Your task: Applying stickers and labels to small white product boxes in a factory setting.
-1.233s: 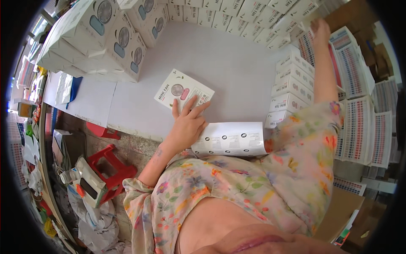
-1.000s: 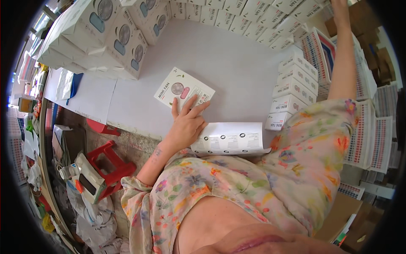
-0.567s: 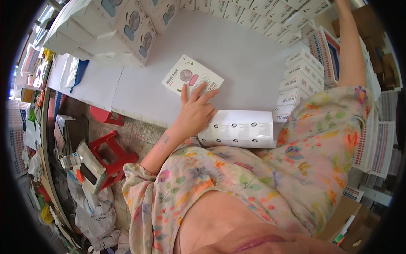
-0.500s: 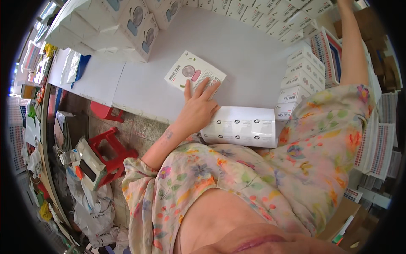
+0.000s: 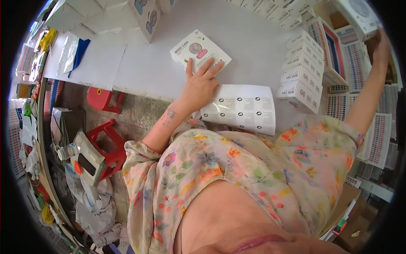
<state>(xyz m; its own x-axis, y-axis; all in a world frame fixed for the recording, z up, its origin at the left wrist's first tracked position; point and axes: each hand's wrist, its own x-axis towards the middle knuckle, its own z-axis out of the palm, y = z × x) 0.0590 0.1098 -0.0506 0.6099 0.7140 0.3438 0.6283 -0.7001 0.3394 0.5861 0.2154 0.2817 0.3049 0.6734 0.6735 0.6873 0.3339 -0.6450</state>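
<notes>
My left hand [image 5: 202,84] lies with its fingers spread on a white fan box [image 5: 182,50], which has a round grey fan and a pink shape printed on it. The box lies flat and slightly turned on the table. Beside that hand, a white sheet of labels [image 5: 249,106] curls over the near table edge against my clothing. At the far right my right arm is stretched out, and my right hand [image 5: 379,45] grips another white fan box [image 5: 358,17] by its lower end. That box is partly cut off by the picture's rim.
A row of small white fan boxes [image 5: 299,80] stands along the table's right side, beside stacked printed sheets and trays [image 5: 332,51]. Larger white boxes [image 5: 146,17] are piled at the far left. Red stools [image 5: 108,146] and plastic bags [image 5: 95,211] are on the floor at left.
My right hand, out of the picture at the top right before, now shows with a white fan box in it. My left hand stays on its box; the view has shifted and the label sheet lies flatter.
</notes>
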